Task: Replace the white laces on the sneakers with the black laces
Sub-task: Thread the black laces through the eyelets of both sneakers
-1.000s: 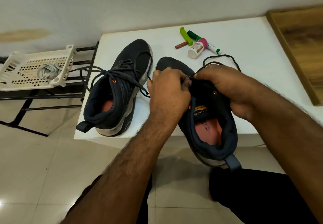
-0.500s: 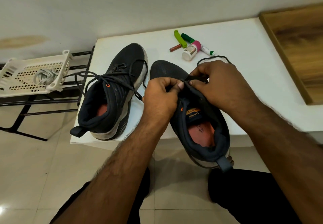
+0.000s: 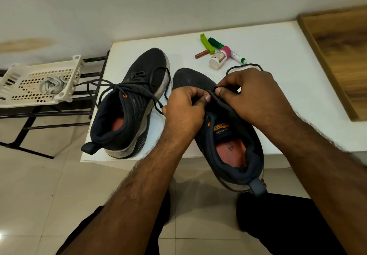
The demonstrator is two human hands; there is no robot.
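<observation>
Fingers (image 3: 206, 97) of the left hand (image 3: 184, 107) and of the right hand (image 3: 252, 95) are pinched together on the black lace (image 3: 215, 96) above the near sneaker (image 3: 234, 155), thumb tips almost meeting. Its tongue tab reads "CAMPUS" with "SPORTS" partly hidden; the print on the orange insole is too blurred to read. This sneaker overhangs the front edge of the white surface (image 3: 278, 60), toe pointing away. Compared with half a second ago, both hands sit slightly nearer the toe, and the lace loop (image 3: 244, 67) behind the right hand lies flatter. Both forearms reach forward, wrists bent inward, knuckles up. The second sneaker (image 3: 131, 105), already laced in black, lies to the left. White laces (image 3: 52, 84) rest in the basket (image 3: 23, 95).
</observation>
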